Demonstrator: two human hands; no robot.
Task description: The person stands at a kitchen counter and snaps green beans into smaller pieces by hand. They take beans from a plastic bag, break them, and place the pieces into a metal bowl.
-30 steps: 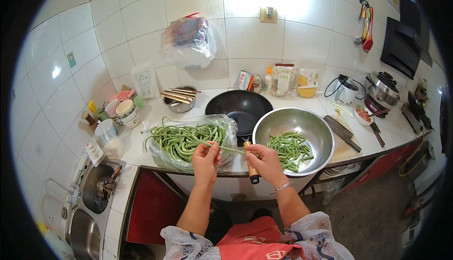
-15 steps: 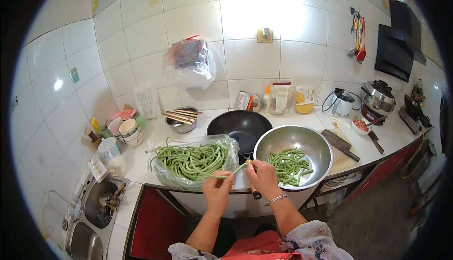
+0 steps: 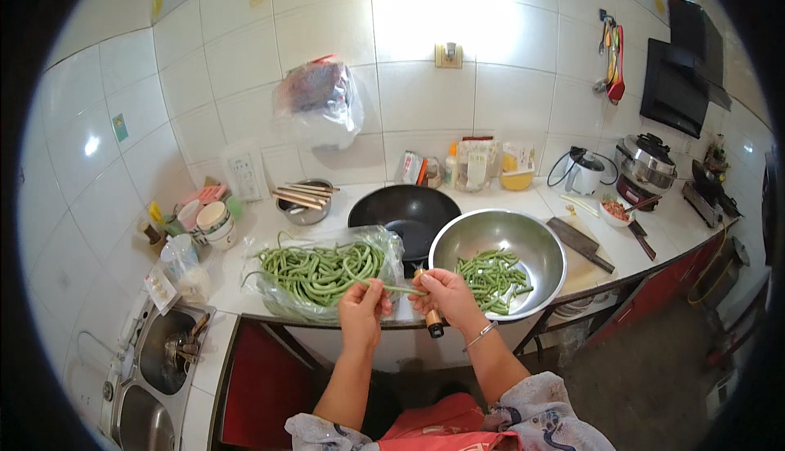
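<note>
A single long green bean (image 3: 401, 289) is stretched between my two hands over the counter's front edge. My left hand (image 3: 361, 314) pinches its left part, and the fingers of my right hand (image 3: 452, 300) are closed on its right end. The wood-and-black handle (image 3: 433, 320) of a black wok (image 3: 401, 203) passes behind my right hand; whether they touch I cannot tell. Left of my hands, an open clear plastic bag (image 3: 392, 246) holds a heap of long green beans (image 3: 315, 275). On the right, short bean pieces (image 3: 493, 281) lie in a steel basin (image 3: 544, 246).
A cleaver (image 3: 580, 244) rests on a cutting board (image 3: 582, 269) right of the basin. Farther right are a bowl of chopped meat (image 3: 616, 210) and a second knife (image 3: 643, 240). Chopsticks lie across a metal bowl (image 3: 304, 212) at the back. A double sink (image 3: 159, 377) is at left.
My view has shifted slightly, so the scene sits a little farther left and higher. Both hands stay on the bean, which now runs more level between them.
</note>
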